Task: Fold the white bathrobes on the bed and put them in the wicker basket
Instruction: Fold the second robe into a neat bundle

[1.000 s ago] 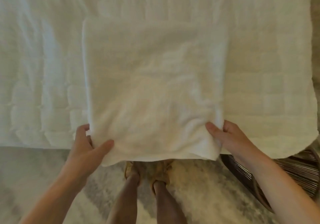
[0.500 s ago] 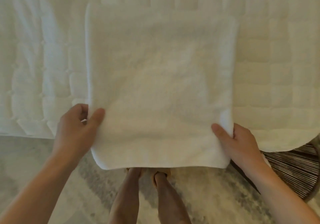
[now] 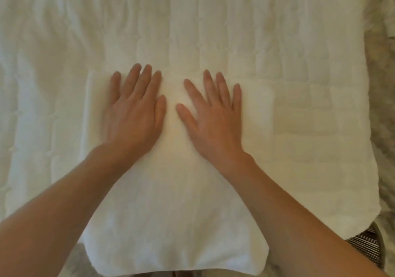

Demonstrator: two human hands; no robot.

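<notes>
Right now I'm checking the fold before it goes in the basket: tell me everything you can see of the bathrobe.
The bathrobe is white, plush terry by the look, folded into a rough rectangle lying flat on the quilted bed cover. Its near edge overhangs the bed's edge. The left hand and right hand rest palm-down, fingers spread, on its far half. No collar, sleeves or belt show.
</notes>
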